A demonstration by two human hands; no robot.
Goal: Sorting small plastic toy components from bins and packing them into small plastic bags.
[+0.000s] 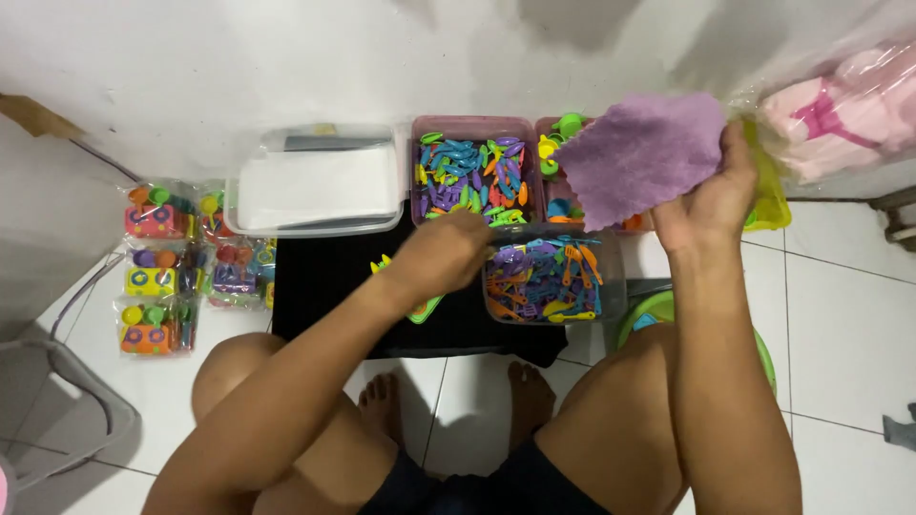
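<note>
Above the clear tub of small plastic utensils (549, 281), the left hand (444, 250) curls down, its grip hidden, while the right hand (711, 195) pinches a purple cloth (641, 154) aloft; a careless reach might tip the tub, I judge.

The left hand (441, 250) covers its own fingertips and part of the green toy piece (423, 307). The purple cloth (641, 154) hides the third pink bin (551, 195). The picture's edge crops the pink package (849, 110).
</note>
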